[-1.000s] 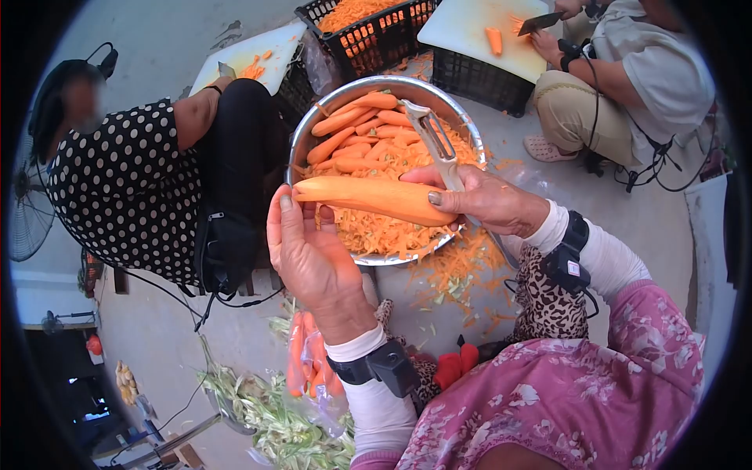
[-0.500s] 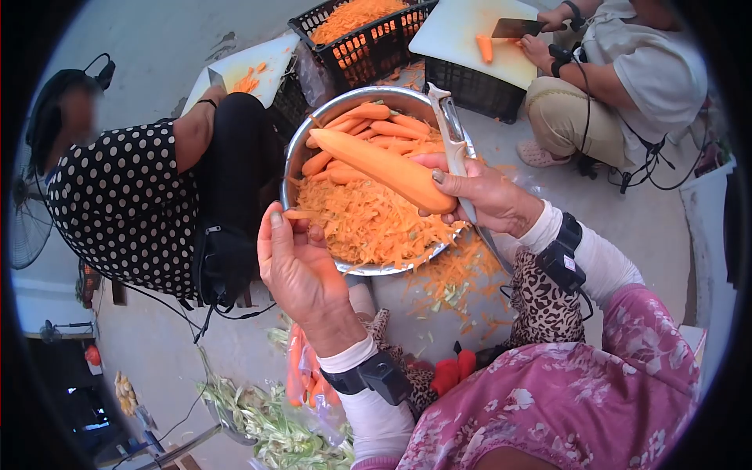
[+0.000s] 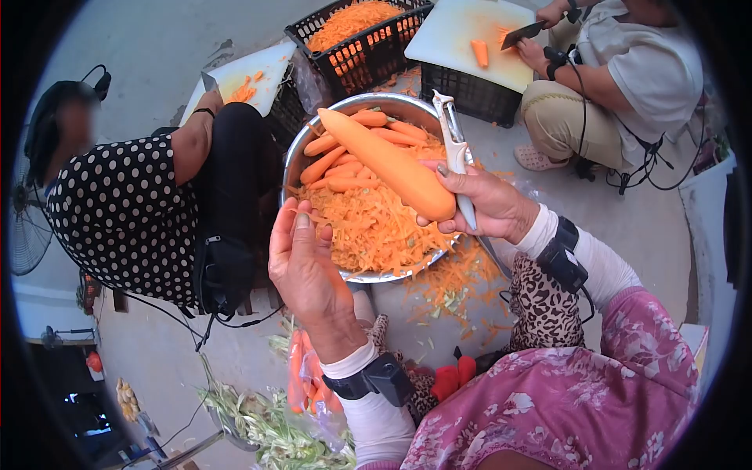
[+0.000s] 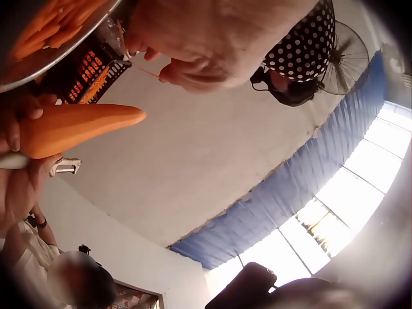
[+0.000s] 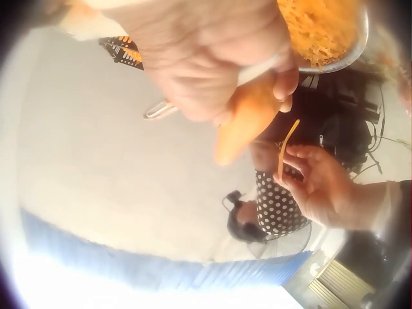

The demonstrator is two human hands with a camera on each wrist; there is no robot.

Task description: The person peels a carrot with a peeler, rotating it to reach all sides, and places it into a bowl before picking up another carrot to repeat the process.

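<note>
My right hand (image 3: 489, 205) grips a thick peeled carrot (image 3: 384, 160) by its broad end, its narrow tip pointing up and left over the bowl. The same hand holds a peeler (image 3: 450, 129) with a pale handle, blade end upward. To the left, my left hand (image 3: 313, 270) is raised at the bowl's rim, palm up. Between its thumb and fingertips it pinches a thin strip of carrot peel (image 5: 288, 147). Below both hands stands a metal bowl (image 3: 291, 160) with whole peeled carrots (image 3: 321, 166) at the back and a heap of peelings (image 3: 376, 235) in front.
A black crate (image 3: 364, 48) of shredded carrot stands behind the bowl. Two people work at cutting boards (image 3: 442, 35) with knives (image 3: 523, 34), one on each side. Bagged carrots (image 3: 301, 368) and leafy scraps (image 3: 266, 427) lie on the floor at lower left.
The left hand has come away from the carrot's tip with a strip of peel. In the right hand the carrot has swung from level to tip-up, the peeler staying in that hand.
</note>
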